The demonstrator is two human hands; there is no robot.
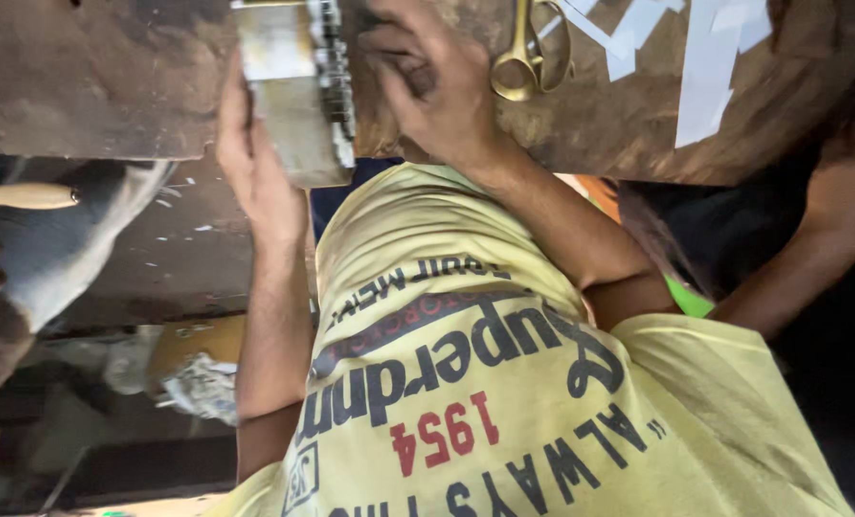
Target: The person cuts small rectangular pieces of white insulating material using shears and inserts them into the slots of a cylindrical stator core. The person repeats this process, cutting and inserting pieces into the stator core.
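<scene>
Together, both hands' fingers [241, 124] curl loosely around the pale block [293, 96].

Likely a workshop: worn wooden bench [102, 86], brass scissors [528, 53].

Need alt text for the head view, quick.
Left hand grips a pale rectangular block with a metal strip, at the edge of a worn brown table; right hand rests curled beside it. Brass-coloured scissors and white paper scraps lie nearby.
</scene>
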